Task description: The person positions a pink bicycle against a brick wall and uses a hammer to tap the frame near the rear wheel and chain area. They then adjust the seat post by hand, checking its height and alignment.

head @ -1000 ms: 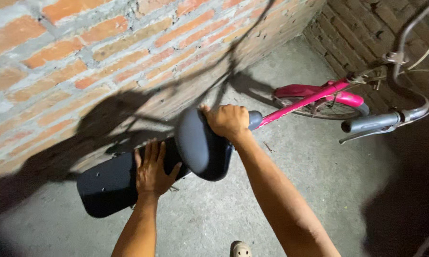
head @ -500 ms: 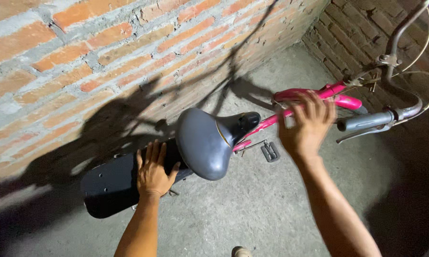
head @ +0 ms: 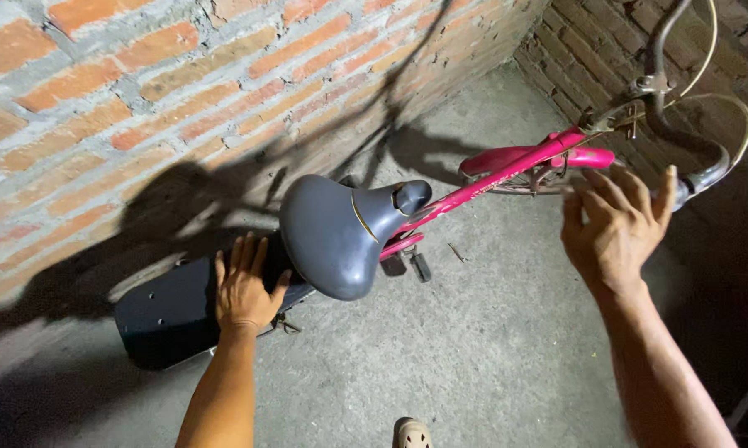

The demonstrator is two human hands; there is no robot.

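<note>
Left hand (head: 243,290) flat on black rear seat (head: 170,311), fingers spread, right hand (head: 616,231) open, holding nothing, at the handlebar grip (head: 699,179), grey saddle (head: 334,235) between, pink bicycle frame (head: 506,172)

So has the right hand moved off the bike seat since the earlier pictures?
Yes. The right hand has left the seat and gone forward along the pink frame to the handlebar grip, fingers spread.
</note>
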